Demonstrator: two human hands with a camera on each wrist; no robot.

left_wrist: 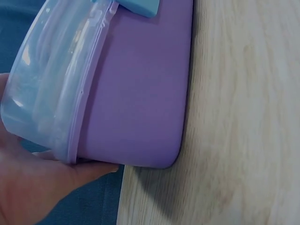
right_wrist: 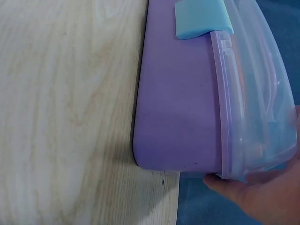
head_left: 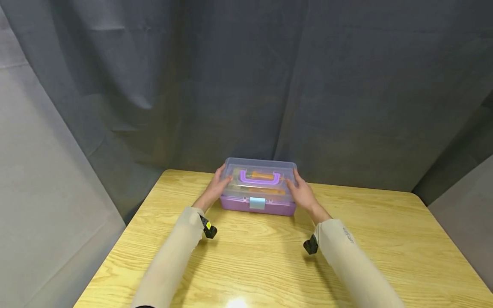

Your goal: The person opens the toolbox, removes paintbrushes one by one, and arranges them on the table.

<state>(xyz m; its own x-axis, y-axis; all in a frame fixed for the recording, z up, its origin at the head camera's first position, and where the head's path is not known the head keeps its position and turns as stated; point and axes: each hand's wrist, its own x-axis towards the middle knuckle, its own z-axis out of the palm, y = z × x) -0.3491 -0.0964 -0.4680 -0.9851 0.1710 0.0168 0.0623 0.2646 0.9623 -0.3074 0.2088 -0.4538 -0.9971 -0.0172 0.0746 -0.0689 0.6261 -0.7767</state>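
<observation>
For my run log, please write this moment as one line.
left hand: holds box's left end | right hand: holds right end | purple box: on table, latch closed

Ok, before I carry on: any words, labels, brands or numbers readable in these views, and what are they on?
Right sleeve: a small grey print near the cuff, too small and blurred to read.
Purple box, its clear lid and blue latch: no text visible in any view.
Wooden table: no text.
Black wrist cameras: a yellow spot on the left one, no readable writing.
</observation>
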